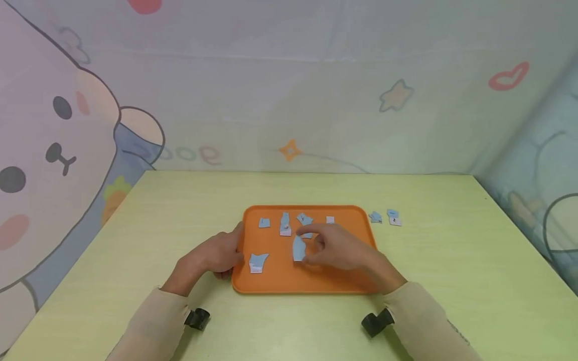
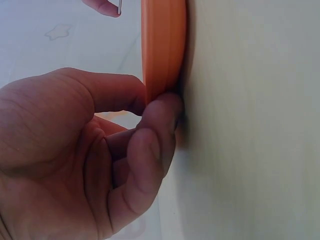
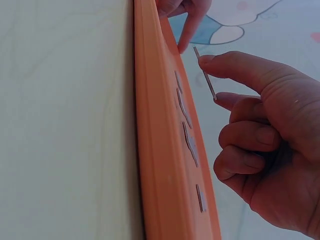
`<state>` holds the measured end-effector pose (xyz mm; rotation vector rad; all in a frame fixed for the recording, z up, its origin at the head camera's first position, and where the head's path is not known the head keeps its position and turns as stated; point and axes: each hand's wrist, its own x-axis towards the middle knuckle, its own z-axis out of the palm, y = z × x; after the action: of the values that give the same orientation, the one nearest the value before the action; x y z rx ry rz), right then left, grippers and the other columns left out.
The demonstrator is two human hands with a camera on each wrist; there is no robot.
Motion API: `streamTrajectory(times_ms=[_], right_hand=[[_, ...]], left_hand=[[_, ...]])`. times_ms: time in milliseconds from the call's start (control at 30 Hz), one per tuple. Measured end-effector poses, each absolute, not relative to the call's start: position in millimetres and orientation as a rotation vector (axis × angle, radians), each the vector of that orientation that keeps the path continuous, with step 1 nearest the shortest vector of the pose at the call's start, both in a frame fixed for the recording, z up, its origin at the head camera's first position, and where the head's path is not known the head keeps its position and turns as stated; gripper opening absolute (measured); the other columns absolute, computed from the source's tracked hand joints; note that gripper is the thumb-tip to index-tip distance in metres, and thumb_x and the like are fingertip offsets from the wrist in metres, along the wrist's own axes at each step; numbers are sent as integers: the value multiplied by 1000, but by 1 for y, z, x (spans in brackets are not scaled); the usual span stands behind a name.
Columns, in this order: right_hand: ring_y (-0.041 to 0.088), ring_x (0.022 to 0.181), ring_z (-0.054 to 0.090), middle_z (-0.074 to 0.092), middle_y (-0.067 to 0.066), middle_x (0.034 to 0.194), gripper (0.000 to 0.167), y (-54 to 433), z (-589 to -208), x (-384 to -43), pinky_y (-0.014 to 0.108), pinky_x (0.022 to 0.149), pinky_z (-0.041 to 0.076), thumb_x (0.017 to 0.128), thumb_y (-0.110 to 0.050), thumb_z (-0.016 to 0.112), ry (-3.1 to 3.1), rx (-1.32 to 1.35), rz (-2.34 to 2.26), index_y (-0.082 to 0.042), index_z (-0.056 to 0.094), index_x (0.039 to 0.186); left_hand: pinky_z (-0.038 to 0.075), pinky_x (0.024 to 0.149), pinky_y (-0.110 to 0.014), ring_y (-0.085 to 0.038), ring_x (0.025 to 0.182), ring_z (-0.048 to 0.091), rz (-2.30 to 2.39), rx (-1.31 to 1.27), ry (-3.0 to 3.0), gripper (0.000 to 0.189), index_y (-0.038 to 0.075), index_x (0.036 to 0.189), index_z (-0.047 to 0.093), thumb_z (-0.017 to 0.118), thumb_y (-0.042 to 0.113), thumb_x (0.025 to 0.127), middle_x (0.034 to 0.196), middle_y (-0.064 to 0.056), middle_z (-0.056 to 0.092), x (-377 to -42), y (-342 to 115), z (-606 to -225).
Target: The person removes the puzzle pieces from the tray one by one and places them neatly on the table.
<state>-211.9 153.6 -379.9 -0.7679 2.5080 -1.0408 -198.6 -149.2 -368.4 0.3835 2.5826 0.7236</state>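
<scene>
My left hand (image 1: pixel 223 253) grips the left rim of an orange tray (image 1: pixel 280 283), thumb over the edge and fingers curled beneath it. Above the middle of the tray, my right hand (image 1: pixel 338 245) pinches a light blue puzzle piece (image 1: pixel 298 248) by its two ends between thumb and index finger. Edge-on in the right wrist view, this piece (image 3: pixel 207 79) is thin and held clear of the tray; the other fingers are curled. Another blue piece with a pinkish lower strip (image 1: pixel 257 263) lies in the tray near my left hand.
Along the tray's far side lie a small piece (image 1: pixel 264 222), a taller piece (image 1: pixel 285 224), a pointed piece (image 1: pixel 304 218) and a pale piece (image 1: pixel 330 219) partly behind my right hand. More pieces (image 1: pixel 394 217) sit on the table right of the tray. A printed cloth backdrop (image 1: pixel 271 100) stands behind.
</scene>
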Motion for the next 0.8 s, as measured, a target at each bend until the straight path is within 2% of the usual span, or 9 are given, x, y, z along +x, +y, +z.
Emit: streamTrajectory(times_ms=[267, 367, 567, 667, 800], right_hand=[[8, 56, 35, 35, -9, 59, 55, 169, -382, -215, 24, 58, 34, 90, -27, 81, 2551, -748, -1013, -16, 63, 141], [8, 56, 36, 35, -9, 59, 56, 174, -383, -216, 24, 57, 34, 91, -27, 82, 2555, -736, -1016, -15, 63, 141], [9, 57, 39, 37, -8, 58, 57, 182, -384, -217, 24, 56, 36, 91, -27, 81, 2546, -715, -1041, -15, 62, 143], [10, 62, 46, 42, -7, 59, 57, 186, -385, -218, 25, 58, 38, 92, -29, 81, 2549, -683, -1047, -18, 62, 144], [12, 62, 46, 54, -6, 68, 58, 195, -384, -218, 25, 56, 38, 91, -28, 81, 2563, -621, -1064, -18, 61, 145]], left_hand=[[48, 46, -29, -17, 46, 54, 724, 370, 2585, 60, -4, 153, 26, 50, 2, 98, 64, -7, 59, -200, -149, -370], [48, 46, -28, -16, 47, 55, 711, 373, 2583, 65, -5, 156, 22, 50, 2, 98, 63, -7, 59, -200, -149, -369], [46, 45, -28, -16, 46, 53, 719, 371, 2593, 59, -2, 151, 27, 49, 1, 96, 61, -7, 59, -200, -149, -369], [46, 45, -28, -17, 46, 53, 721, 375, 2597, 55, -2, 147, 29, 49, 0, 96, 60, -7, 59, -200, -149, -370], [47, 44, -29, -17, 45, 54, 725, 381, 2601, 54, -2, 146, 30, 49, 0, 95, 60, -8, 59, -200, -149, -371]])
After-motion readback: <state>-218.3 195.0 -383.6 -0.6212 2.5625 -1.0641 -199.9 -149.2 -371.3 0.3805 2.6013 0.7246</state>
